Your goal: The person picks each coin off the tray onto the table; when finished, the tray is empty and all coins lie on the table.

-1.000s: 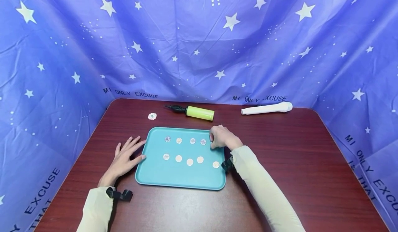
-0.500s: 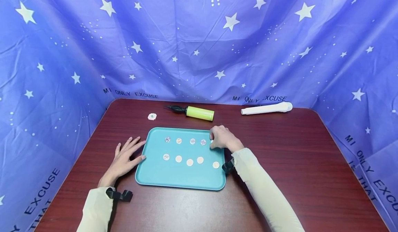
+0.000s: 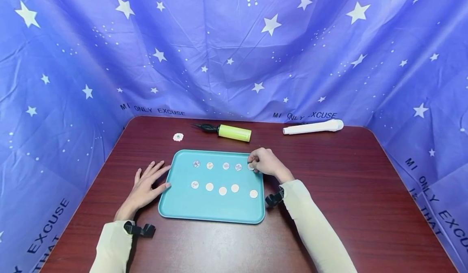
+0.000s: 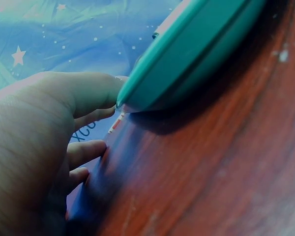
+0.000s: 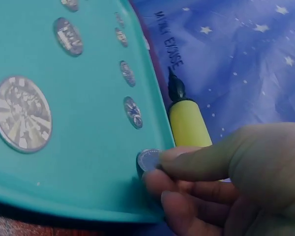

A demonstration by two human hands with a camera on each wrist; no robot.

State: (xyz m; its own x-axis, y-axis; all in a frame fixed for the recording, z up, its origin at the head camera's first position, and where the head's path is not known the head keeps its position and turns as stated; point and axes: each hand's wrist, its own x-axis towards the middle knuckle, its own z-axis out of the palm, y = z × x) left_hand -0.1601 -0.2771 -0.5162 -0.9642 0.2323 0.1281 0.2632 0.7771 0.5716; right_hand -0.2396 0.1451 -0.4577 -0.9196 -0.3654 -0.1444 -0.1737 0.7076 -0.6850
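A turquoise tray (image 3: 213,208) lies on the table with two rows of round, patterned silver coins. My left hand (image 3: 144,187) rests at the tray's left side, fingers spread, thumb and index finger touching the rim. In the left wrist view, the thumb side of the left hand (image 4: 49,123) meets the tray's edge (image 4: 162,73). Over the far right corner, my right hand (image 3: 268,162) pinches a coin (image 3: 250,166) at the end of the back row. The right wrist view shows this coin (image 5: 148,160) tilted between thumb and fingertips, its near side partly covered.
Behind the tray lie a yellow-green hand pump (image 3: 235,133) with a black nozzle and a white stick-shaped object (image 3: 312,127). A small white scalloped piece (image 3: 178,137) sits at the back left. Starry blue cloth (image 3: 219,61) hangs around the table.
My right hand and wrist have turned and shifted slightly right, so the coin at its fingertips shows more. The left hand and the other coins stay where they were.
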